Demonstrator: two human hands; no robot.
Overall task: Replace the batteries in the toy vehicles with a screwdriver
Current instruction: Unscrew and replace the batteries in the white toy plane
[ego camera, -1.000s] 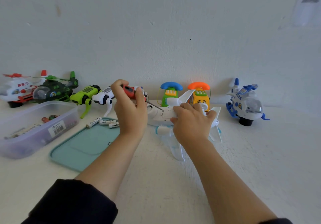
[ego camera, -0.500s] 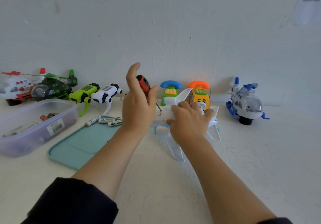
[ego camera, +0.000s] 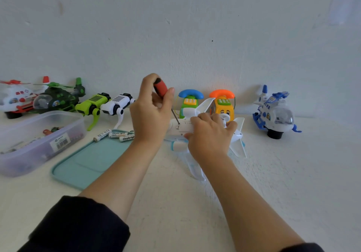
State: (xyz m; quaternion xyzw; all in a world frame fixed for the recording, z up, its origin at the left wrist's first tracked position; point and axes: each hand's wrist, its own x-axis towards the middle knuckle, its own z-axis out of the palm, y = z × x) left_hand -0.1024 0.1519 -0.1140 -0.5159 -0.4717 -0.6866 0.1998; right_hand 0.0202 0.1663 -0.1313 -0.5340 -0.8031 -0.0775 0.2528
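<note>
While the head camera looks down over my two forearms, I see my left hand (ego camera: 151, 113) curled round the red-and-black handle of the screwdriver (ego camera: 163, 97) — thumb on one side, fingers wrapped on the other. Its thin metal shaft slants down to the right, and the tip sits on the white underside of the toy airplane (ego camera: 183, 127), at what looks like the battery cover. That airplane lies belly-up on the white table (ego camera: 293, 173), in the middle of the view, wings sticking out toward me and toward the wall.

My right hand (ego camera: 210, 134) rests on top of the airplane's body just right of the screwdriver tip, fingers bent over the far side and holding it down; I cannot tell how the thumb lies.

Left of the airplane, three AA batteries (ego camera: 117, 135) lie at the far edge of a teal tray (ego camera: 88, 163) — beside that stands a clear plastic box (ego camera: 39, 140) with small items inside. Along the wall stand a white helicopter (ego camera: 16, 98), a green helicopter (ego camera: 58, 97), a green robot dog (ego camera: 91, 103), a white robot dog (ego camera: 117, 103), two toy telephones (ego camera: 222, 105), and a blue-and-white helicopter (ego camera: 275, 113) well off to the right.
</note>
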